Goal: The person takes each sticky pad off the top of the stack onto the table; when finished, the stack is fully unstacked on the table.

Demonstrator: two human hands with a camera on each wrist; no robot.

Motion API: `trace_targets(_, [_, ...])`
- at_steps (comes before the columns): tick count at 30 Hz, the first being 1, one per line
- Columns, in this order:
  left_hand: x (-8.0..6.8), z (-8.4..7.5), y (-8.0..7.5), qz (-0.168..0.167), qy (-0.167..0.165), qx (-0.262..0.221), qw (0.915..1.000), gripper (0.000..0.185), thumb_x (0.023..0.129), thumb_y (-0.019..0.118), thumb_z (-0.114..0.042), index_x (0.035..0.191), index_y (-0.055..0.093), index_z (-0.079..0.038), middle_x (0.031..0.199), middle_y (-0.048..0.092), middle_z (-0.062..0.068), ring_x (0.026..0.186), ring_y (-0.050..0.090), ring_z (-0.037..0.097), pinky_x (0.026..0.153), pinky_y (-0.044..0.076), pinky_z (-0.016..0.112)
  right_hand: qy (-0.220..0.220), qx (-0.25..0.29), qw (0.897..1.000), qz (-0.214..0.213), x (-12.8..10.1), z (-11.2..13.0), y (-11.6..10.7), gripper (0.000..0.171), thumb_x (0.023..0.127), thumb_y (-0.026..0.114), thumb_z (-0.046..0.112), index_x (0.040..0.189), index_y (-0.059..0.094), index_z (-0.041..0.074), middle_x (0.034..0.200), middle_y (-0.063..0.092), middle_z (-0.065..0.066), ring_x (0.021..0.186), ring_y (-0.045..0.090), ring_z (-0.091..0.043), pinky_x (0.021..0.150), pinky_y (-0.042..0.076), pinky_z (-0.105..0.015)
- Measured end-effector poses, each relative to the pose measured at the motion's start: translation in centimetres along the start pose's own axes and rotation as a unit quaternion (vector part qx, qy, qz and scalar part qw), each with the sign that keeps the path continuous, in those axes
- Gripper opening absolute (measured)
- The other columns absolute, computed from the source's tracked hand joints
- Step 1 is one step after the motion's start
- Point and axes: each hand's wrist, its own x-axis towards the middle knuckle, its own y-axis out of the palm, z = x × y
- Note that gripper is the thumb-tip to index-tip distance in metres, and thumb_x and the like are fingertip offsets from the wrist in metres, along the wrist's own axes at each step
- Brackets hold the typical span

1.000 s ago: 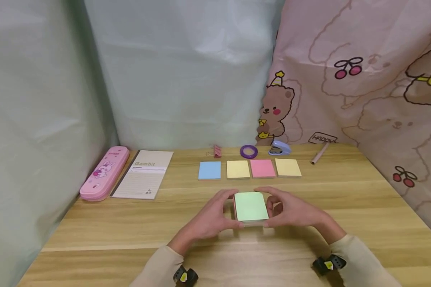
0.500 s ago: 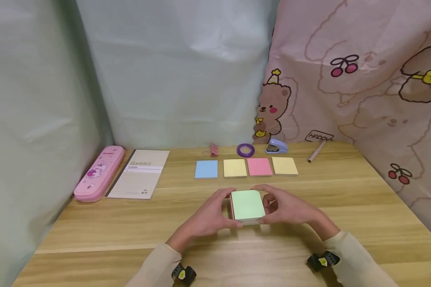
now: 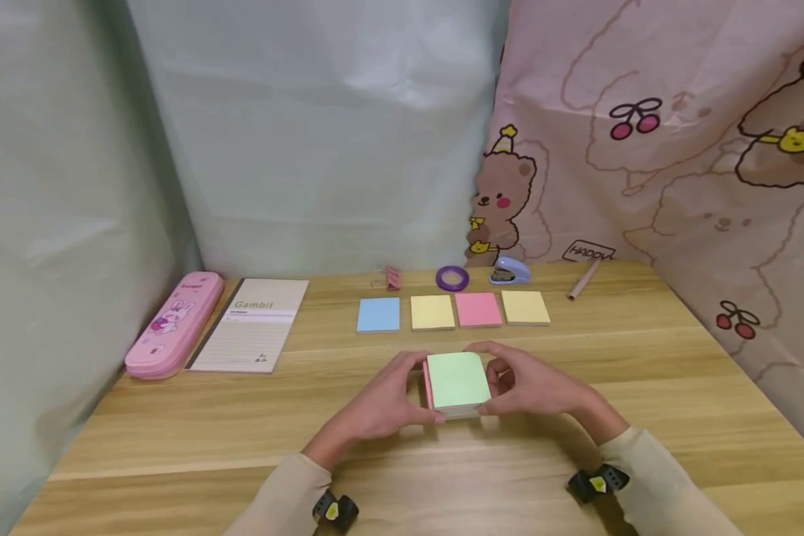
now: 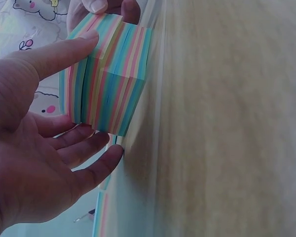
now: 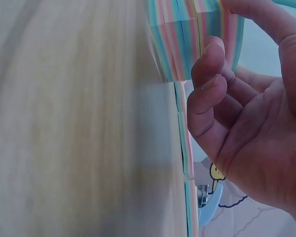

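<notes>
A thick block of striped multicolour sticky notes (image 3: 457, 380) with a green top sheet sits at the middle of the wooden table (image 3: 174, 432). My left hand (image 3: 382, 406) holds its left side and my right hand (image 3: 536, 387) its right side. In the left wrist view the thumb presses the block (image 4: 108, 84) near its top edge while the fingers lie along its side. In the right wrist view curled fingers (image 5: 207, 74) press the block (image 5: 182, 34). Whether the block rests on the table or hovers just above it I cannot tell.
Behind the block lie blue (image 3: 378, 314), yellow (image 3: 432, 312), pink (image 3: 479, 309) and yellow (image 3: 525, 307) note pads. Further back are a binder clip (image 3: 391, 278), purple tape roll (image 3: 452, 278), blue stapler (image 3: 509, 271) and pen (image 3: 581, 281). A notebook (image 3: 251, 333) and pink pencil case (image 3: 165, 325) lie left.
Both hands keep their hold on the block, which has hardly moved. The head view has drifted, so everything sits slightly further left in the picture.
</notes>
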Motion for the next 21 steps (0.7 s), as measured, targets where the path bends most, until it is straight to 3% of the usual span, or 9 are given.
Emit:
trace_targets(12, [0.0,0.1,0.1,0.002,-0.004,-0.002,1.0,0.091,0.082,0.093,-0.026,0.155,0.045,-0.003,0.157,0.047,0.017,0.147,0.047,0.037,0.124,0.039,0.058,-0.004,-0.028,1.0,-0.004,-0.5,-0.1,-1.3,0.092,0.082,0.088,0.014,0.157,0.038,-0.002,0.079,0.06,0.0,0.07,0.055,-0.009,0.062,0.049,-0.022])
trace_targets(21, [-0.1,0.3,0.1,0.003,-0.001,0.003,1.0,0.089,0.082,0.092,-0.027,0.154,0.046,-0.004,0.157,0.048,0.017,0.147,0.047,0.036,0.123,0.04,0.057,-0.022,-0.032,0.999,-0.033,-1.0,-0.6,-2.8,0.087,0.081,0.086,0.004,0.156,0.042,0.0,0.074,0.054,0.002,0.066,0.051,-0.007,0.056,0.044,-0.022])
